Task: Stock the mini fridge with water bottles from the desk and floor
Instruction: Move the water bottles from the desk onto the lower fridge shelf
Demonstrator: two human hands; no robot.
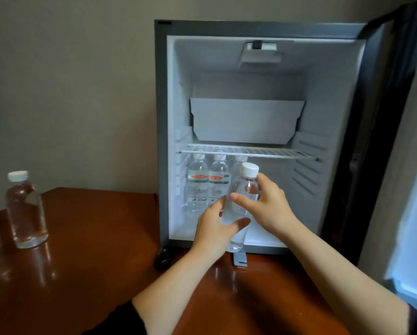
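At the mini fridge [161, 117] mouth, water bottle [248, 187]; left hand [214, 228] gripping low, right hand [272, 209] high.

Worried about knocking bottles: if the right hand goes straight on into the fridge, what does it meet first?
Probably the right hand drives its held bottle into the third stocked bottle; depth unclear.

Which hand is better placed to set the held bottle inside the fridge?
Probably the right hand: it grips the bottle near its top, next to the free space right of the standing bottles. The left hand holds lower.
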